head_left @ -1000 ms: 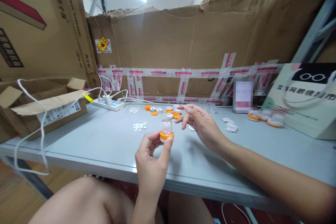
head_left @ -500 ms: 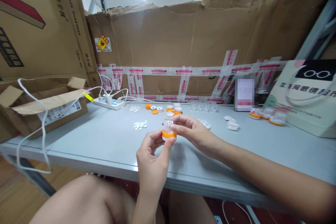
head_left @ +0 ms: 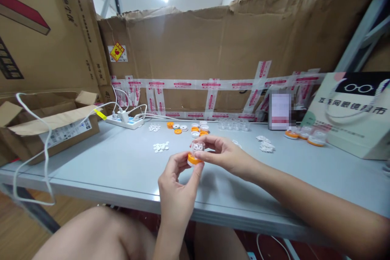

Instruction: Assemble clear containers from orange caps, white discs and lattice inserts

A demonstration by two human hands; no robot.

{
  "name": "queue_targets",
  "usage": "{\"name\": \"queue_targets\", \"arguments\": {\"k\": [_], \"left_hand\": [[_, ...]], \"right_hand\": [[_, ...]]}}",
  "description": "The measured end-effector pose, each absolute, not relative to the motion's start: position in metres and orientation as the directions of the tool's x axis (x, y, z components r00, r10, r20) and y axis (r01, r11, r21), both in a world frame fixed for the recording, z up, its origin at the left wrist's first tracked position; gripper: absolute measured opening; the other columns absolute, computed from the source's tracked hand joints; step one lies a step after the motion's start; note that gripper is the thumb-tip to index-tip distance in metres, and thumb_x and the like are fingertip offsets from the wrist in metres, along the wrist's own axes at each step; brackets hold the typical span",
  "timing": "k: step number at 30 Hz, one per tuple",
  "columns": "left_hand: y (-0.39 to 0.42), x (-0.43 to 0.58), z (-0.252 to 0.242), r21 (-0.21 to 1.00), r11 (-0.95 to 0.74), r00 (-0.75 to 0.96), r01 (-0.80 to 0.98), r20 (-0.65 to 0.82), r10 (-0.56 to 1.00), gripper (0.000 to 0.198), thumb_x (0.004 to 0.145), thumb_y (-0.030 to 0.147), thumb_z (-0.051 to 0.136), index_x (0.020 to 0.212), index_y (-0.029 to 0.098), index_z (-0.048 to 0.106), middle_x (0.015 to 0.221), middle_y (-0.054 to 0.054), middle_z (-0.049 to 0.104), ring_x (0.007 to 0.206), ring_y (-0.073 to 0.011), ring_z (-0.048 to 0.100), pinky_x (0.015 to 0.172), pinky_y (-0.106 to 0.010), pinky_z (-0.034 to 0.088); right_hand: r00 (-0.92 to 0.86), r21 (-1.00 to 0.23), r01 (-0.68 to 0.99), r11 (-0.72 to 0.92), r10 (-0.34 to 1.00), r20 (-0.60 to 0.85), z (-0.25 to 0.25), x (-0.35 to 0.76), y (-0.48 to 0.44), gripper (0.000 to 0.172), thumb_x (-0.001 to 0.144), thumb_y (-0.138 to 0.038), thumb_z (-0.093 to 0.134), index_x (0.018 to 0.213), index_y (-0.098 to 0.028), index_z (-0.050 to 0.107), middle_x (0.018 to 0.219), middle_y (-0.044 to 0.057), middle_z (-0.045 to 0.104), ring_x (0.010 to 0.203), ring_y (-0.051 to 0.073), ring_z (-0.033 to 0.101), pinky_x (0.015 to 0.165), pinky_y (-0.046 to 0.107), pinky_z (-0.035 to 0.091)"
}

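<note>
My left hand (head_left: 179,180) pinches an orange and white round cap (head_left: 194,159) between thumb and fingers, above the front part of the table. On top of the cap sits a clear plastic cup (head_left: 198,146) with a white openwork piece showing inside. The fingers of my right hand (head_left: 224,153) are closed on this cup from the right and partly cover it. Both parts tilt together, and I cannot tell whether they are fastened. Just behind my hands lie more orange and white caps (head_left: 195,134).
Small white discs (head_left: 160,147) lie to the left, flat white pieces (head_left: 265,144) to the right. Clear cups (head_left: 234,125) line the back. A phone-like screen (head_left: 279,110), finished-looking capped cups (head_left: 317,138) and a paper bag (head_left: 350,126) stand right. A power strip (head_left: 124,121) and open carton (head_left: 70,126) are left.
The clear cup and cap have tipped, so the cup's top now faces more towards me. My right fingers have shifted slightly around the cup. The view has moved a little.
</note>
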State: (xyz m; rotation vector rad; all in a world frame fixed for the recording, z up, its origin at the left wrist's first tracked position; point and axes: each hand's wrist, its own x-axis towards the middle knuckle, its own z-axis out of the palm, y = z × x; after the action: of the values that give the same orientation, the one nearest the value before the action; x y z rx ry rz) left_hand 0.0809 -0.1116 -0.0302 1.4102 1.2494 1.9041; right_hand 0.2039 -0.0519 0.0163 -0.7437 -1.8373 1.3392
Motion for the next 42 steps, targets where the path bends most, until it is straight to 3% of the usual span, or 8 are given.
{"name": "queue_targets", "arguments": {"k": [9,13,15,19,24,28,33,42], "left_hand": [[-0.109,0.081,-0.031,0.857,-0.480,-0.341,0.186,0.514,0.787,0.019,0.072,0.025,0.065,0.088,0.017,0.059,0.087,-0.005,0.067,0.084,-0.0188,0.065,0.079,-0.030,0.052],[-0.106,0.079,-0.034,0.871,-0.446,-0.351,0.207,0.491,0.797,0.038,0.068,0.027,0.069,0.103,0.019,0.058,0.101,-0.007,0.064,0.092,-0.0210,0.063,0.084,-0.034,0.052],[-0.106,0.079,-0.035,0.868,-0.451,-0.372,0.207,0.496,0.785,0.043,0.067,0.028,0.070,0.107,0.019,0.057,0.108,-0.008,0.061,0.097,-0.0218,0.061,0.087,-0.035,0.051],[-0.106,0.077,-0.037,0.842,-0.482,-0.357,0.243,0.539,0.763,0.028,0.071,0.028,0.066,0.097,0.018,0.062,0.109,-0.009,0.060,0.095,-0.0208,0.061,0.088,-0.035,0.051],[-0.106,0.077,-0.038,0.806,-0.511,-0.329,0.299,0.590,0.738,0.018,0.076,0.028,0.061,0.091,0.018,0.064,0.103,-0.008,0.061,0.098,-0.0204,0.058,0.088,-0.034,0.050],[-0.107,0.077,-0.037,0.806,-0.512,-0.329,0.297,0.590,0.737,0.018,0.077,0.028,0.060,0.090,0.017,0.064,0.100,-0.007,0.062,0.096,-0.0196,0.059,0.088,-0.032,0.051],[-0.106,0.075,-0.038,0.804,-0.511,-0.313,0.304,0.591,0.744,0.019,0.077,0.029,0.059,0.090,0.017,0.064,0.100,-0.008,0.062,0.095,-0.0198,0.059,0.088,-0.033,0.051],[-0.105,0.074,-0.040,0.780,-0.517,-0.290,0.352,0.616,0.732,0.018,0.079,0.029,0.058,0.091,0.018,0.064,0.099,-0.006,0.062,0.094,-0.0177,0.060,0.087,-0.031,0.052]], "right_hand": [[-0.562,-0.837,0.150,0.526,0.742,0.365,0.022,0.204,-0.061,0.011,0.070,-0.023,0.065,0.080,-0.019,0.061,0.080,0.001,0.060,0.077,0.015,0.058,0.072,0.030,0.049],[-0.608,-0.819,0.204,0.536,0.725,0.323,0.039,0.221,-0.045,0.016,0.071,-0.027,0.065,0.083,-0.018,0.062,0.079,0.002,0.065,0.075,0.016,0.061,0.070,0.031,0.048],[-0.464,-0.791,0.292,0.538,0.803,0.375,0.056,0.246,-0.030,0.023,0.069,-0.031,0.065,0.087,-0.016,0.064,0.077,0.003,0.068,0.074,0.015,0.061,0.069,0.031,0.045],[0.057,-0.773,0.572,0.275,0.927,0.371,0.080,0.325,-0.001,0.028,0.062,-0.029,0.068,0.087,-0.016,0.069,0.077,0.002,0.068,0.068,0.010,0.058,0.062,0.027,0.038],[0.362,-0.768,0.640,-0.028,0.893,0.269,0.063,0.418,0.014,0.012,0.054,-0.012,0.070,0.045,-0.010,0.062,0.044,-0.001,0.056,0.042,0.005,0.044,0.048,0.030,0.030],[0.427,-0.729,0.657,-0.191,0.892,0.151,0.037,0.443,0.023,0.018,0.069,-0.016,0.064,0.051,-0.011,0.062,0.058,0.002,0.061,0.048,0.006,0.050,0.049,0.025,0.036],[0.459,-0.605,0.709,-0.364,0.888,0.004,0.023,0.449,0.048,0.021,0.090,-0.030,0.045,0.102,-0.019,0.059,0.109,0.004,0.058,0.093,0.018,0.059,0.076,0.032,0.050],[0.466,-0.255,0.849,-0.462,0.883,-0.048,0.022,0.455,0.064,0.025,0.088,-0.029,0.051,0.110,-0.018,0.054,0.114,0.007,0.056,0.095,0.019,0.058,0.079,0.038,0.049]]}}
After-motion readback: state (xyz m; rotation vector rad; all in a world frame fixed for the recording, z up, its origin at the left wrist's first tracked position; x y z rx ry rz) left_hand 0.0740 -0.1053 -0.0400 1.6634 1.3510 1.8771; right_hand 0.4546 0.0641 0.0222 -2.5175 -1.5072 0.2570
